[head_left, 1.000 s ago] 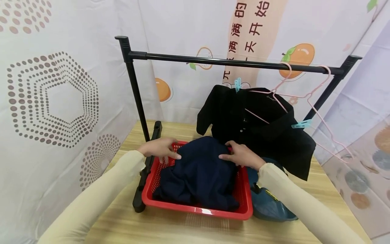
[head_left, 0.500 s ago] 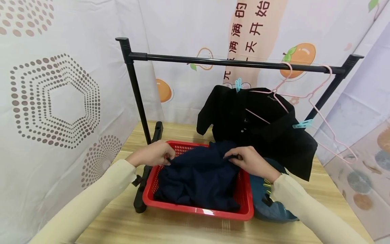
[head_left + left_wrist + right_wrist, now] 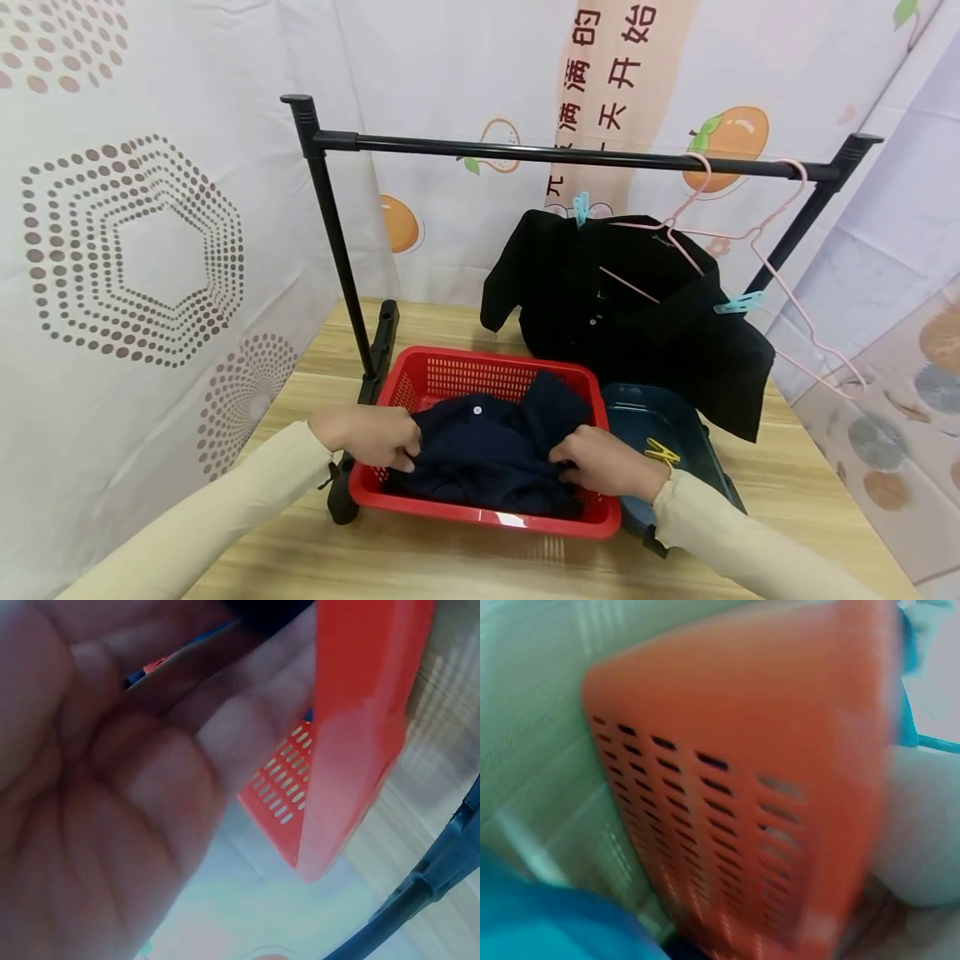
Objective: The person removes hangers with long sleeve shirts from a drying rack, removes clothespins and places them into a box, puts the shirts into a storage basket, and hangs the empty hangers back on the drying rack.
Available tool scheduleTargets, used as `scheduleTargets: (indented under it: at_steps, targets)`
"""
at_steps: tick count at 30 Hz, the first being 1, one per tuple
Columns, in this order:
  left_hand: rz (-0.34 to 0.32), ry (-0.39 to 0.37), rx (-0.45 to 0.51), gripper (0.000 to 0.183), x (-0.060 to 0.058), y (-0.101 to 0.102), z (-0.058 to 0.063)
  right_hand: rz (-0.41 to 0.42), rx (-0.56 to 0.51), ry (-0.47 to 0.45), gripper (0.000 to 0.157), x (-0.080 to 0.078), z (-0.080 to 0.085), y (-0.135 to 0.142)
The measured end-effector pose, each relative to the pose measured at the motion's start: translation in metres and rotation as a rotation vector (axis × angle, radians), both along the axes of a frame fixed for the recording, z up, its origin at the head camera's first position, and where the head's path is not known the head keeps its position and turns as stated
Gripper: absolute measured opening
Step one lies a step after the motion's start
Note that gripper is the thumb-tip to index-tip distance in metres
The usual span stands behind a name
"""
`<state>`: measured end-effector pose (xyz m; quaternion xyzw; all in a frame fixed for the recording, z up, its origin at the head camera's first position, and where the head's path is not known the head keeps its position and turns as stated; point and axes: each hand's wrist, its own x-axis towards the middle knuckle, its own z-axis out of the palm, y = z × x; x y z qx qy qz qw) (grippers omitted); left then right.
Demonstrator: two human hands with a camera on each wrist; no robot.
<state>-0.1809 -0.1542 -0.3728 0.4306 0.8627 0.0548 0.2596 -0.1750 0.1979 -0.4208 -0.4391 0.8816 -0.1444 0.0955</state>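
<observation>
A navy buttoned garment lies bunched in a red basket, with one white button showing. At the basket's left side my left hand holds the garment between curled fingers and thumb. Opposite it, my right hand grips the garment's right part near the basket's right wall. In the left wrist view the palm is close to the lens, beside the basket rim. The right wrist view is mostly the basket's slotted outer wall, with a little of the hand at the right edge.
A black rack stands over the table, pink hangers on its rail. Behind the basket hangs a black shirt with light-blue clothespins. To the right sits a dark blue basin holding yellow clips.
Both hands have drawn the garment's far part toward the basket's front, uncovering the back wall and a white button. The right hand has gone from loosely spread to gripping; the left likewise.
</observation>
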Motion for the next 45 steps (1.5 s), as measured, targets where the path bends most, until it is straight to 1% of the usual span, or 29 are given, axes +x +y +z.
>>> scheduleTargets:
  at_steps: [2,5,8,10,13,15,16,18,20,22,23,25,27,30,32,34,35,37,38,40,43,45]
  targets:
    - [0.012,-0.031,-0.063,0.022,0.001,0.002,-0.001,0.006,0.048,0.055,0.015,0.000,-0.006,-0.002]
    - [0.019,-0.034,-0.147,0.034,0.003,0.005,-0.007,0.016,0.105,0.128,0.015,-0.001,-0.012,-0.006]
    - [0.008,-0.007,-0.227,0.039,0.006,0.007,-0.013,0.020,0.126,0.149,0.015,-0.001,-0.013,-0.007]
    - [-0.001,0.008,-0.265,0.037,0.006,0.008,-0.016,0.025,0.130,0.152,0.015,-0.001,-0.014,-0.008]
    - [-0.004,0.001,-0.282,0.033,0.006,0.009,-0.018,0.032,0.135,0.151,0.014,-0.001,-0.014,-0.008]
    - [0.003,-0.012,-0.252,0.029,0.004,0.007,-0.019,0.036,0.138,0.146,0.014,-0.001,-0.013,-0.009]
    - [0.012,-0.022,-0.220,0.028,0.003,0.005,-0.019,0.038,0.136,0.141,0.014,-0.001,-0.012,-0.009]
    - [0.029,-0.026,-0.136,0.024,-0.001,-0.001,-0.019,0.046,0.121,0.112,0.014,-0.002,-0.009,-0.009]
    - [0.039,-0.019,-0.032,0.022,-0.004,-0.008,-0.018,0.055,0.094,0.057,0.014,-0.002,-0.004,-0.007]
    - [0.045,0.007,0.075,0.024,-0.006,-0.016,-0.016,0.060,0.056,-0.019,0.014,-0.002,0.003,-0.003]
    - [0.048,0.032,0.118,0.028,-0.007,-0.019,-0.016,0.059,0.036,-0.050,0.013,-0.003,0.006,-0.001]
    - [0.057,0.085,0.201,0.031,-0.007,-0.027,-0.015,0.041,0.005,-0.095,0.013,-0.004,0.014,0.004]
    - [0.080,0.142,0.274,0.031,-0.007,-0.034,-0.015,0.018,-0.023,-0.106,0.016,-0.005,0.022,0.010]
    - [0.143,0.229,0.362,0.025,-0.008,-0.043,-0.017,-0.006,-0.068,-0.074,0.018,-0.008,0.033,0.020]
    - [0.208,0.283,0.406,0.018,-0.009,-0.047,-0.019,-0.013,-0.105,-0.039,0.016,-0.010,0.040,0.027]
    - [0.300,0.321,0.434,0.008,-0.009,-0.052,-0.021,-0.016,-0.149,0.003,0.014,-0.013,0.046,0.036]
    - [0.353,0.328,0.445,0.005,-0.010,-0.054,-0.021,-0.021,-0.170,0.029,0.014,-0.014,0.049,0.040]
    - [0.455,0.327,0.456,0.010,-0.010,-0.059,-0.023,-0.033,-0.209,0.074,0.015,-0.015,0.054,0.049]
    - [0.501,0.310,0.456,0.013,-0.009,-0.061,-0.023,-0.041,-0.226,0.096,0.015,-0.016,0.057,0.054]
    - [0.581,0.238,0.455,0.018,-0.008,-0.066,-0.025,-0.066,-0.258,0.137,0.017,-0.017,0.061,0.062]
    - [0.669,0.082,0.453,0.023,-0.004,-0.072,-0.029,-0.128,-0.290,0.213,0.019,-0.017,0.068,0.074]
    - [0.722,-0.042,0.462,0.028,-0.002,-0.075,-0.031,-0.189,-0.302,0.280,0.019,-0.018,0.072,0.082]
